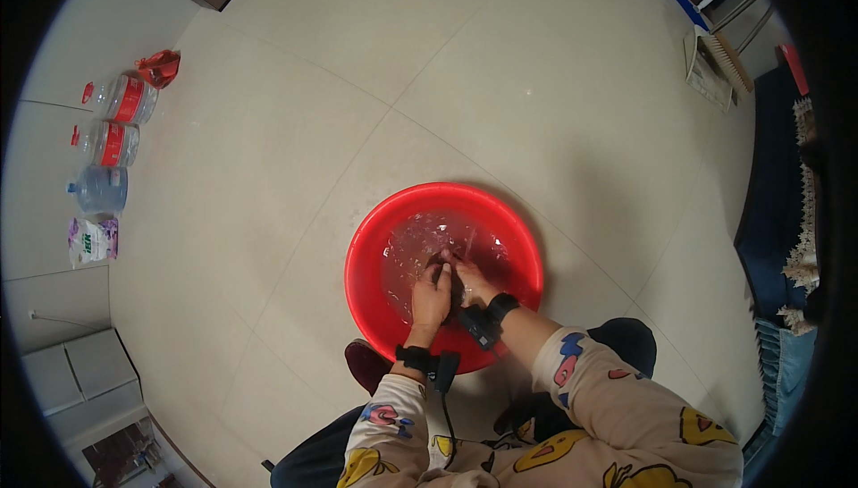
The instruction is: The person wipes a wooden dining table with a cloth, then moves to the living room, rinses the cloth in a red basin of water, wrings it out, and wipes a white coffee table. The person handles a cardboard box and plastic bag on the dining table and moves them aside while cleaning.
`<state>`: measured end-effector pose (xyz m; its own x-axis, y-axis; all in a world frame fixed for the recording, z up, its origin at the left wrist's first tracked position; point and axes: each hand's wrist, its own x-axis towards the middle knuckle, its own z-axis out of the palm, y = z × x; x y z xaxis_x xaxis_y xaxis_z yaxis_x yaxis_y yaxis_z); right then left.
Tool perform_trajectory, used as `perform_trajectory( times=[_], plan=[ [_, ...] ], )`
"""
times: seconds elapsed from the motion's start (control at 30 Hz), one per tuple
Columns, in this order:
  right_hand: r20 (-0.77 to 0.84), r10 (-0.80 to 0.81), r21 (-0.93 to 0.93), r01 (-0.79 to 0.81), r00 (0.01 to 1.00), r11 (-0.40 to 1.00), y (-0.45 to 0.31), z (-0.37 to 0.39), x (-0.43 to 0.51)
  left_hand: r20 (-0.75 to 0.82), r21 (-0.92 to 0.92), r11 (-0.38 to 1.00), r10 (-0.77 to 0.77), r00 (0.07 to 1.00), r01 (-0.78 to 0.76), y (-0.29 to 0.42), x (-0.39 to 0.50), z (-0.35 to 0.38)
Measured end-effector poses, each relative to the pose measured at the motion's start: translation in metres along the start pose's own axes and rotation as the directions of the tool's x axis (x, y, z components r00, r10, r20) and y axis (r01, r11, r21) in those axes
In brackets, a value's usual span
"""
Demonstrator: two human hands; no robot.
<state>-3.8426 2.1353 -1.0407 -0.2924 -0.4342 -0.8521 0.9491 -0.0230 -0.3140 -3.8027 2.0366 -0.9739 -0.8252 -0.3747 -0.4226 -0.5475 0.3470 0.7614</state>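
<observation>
A red plastic basin [362, 273] of cloudy water [415, 240] stands on the floor between my feet. Both of my hands are inside its rim, close together over the water. Between my left hand [431, 297] and my right hand [472, 279] is a dark wet item [458, 292], seemingly cloth, gripped by both. The fingers and the water hide most of its shape. Suds or bright glints dot the water's surface. Each wrist wears a black strap with a small device, and a cable runs from the left one.
Large plastic bottles [124, 99], a red bag [161, 69] and a detergent-like pouch [94, 240] line the left wall. A broom [730, 62] and dustpan [707, 69] stand at the upper right. Dark blue fabric with lace trim [771, 186] is along the right. My shoe [365, 364] is near the basin.
</observation>
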Motion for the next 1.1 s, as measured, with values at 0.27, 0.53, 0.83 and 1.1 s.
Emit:
perform_trajectory(
  times=[0.27, 0.53, 0.83, 1.1],
  plan=[
    [-0.169, -0.151, 0.064, 0.164, 0.974, 0.984, 0.001, 0.010, 0.008, -0.220, 0.210, 0.956, -0.158, 0.963, 0.205, -0.052, 0.029, -0.009],
    [-0.253, -0.578, -0.585, 0.353, 0.776, 0.730, -0.001, -0.035, 0.025, -0.007, 0.736, 0.676, 0.067, 0.998, -0.040, -0.079, 0.017, 0.005],
    [-0.260, -0.191, 0.105, 0.224, 0.947, 0.969, -0.004, -0.033, 0.002, 0.093, 0.545, 0.837, -0.008, 0.996, -0.045, -0.077, 0.048, 0.023],
    [-0.088, -0.154, 0.415, 0.176, 0.984, 0.893, -0.013, -0.015, 0.008, 0.444, -0.246, 0.962, 0.224, 0.867, -0.122, -0.048, 0.008, -0.006]
  ],
)
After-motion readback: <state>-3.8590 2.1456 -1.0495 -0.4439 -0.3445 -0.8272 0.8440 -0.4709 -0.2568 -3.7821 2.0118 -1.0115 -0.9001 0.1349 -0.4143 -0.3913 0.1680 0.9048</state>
